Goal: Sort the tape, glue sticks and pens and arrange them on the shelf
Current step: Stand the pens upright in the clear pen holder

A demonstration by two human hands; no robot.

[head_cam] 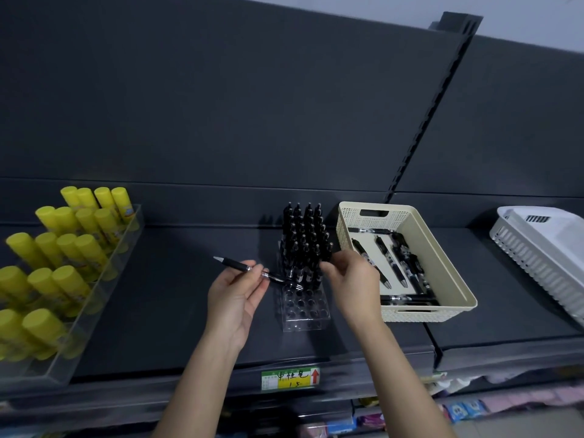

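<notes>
One pen (pixel 243 266) pinched in left hand (pixel 235 292), right hand (pixel 350 276) at rack (pixel 303 308), grip unclear

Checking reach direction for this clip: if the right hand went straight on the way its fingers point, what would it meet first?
The black pens standing in the clear holder. The right hand looks nearly in contact with them, though depth is unclear from this one view.

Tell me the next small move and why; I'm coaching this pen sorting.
Probably turn the pen in the left hand upright and seat it in an empty front hole of the clear holder. Its back rows hold standing pens, the front holes are bare, and the right hand is beside them.
</notes>
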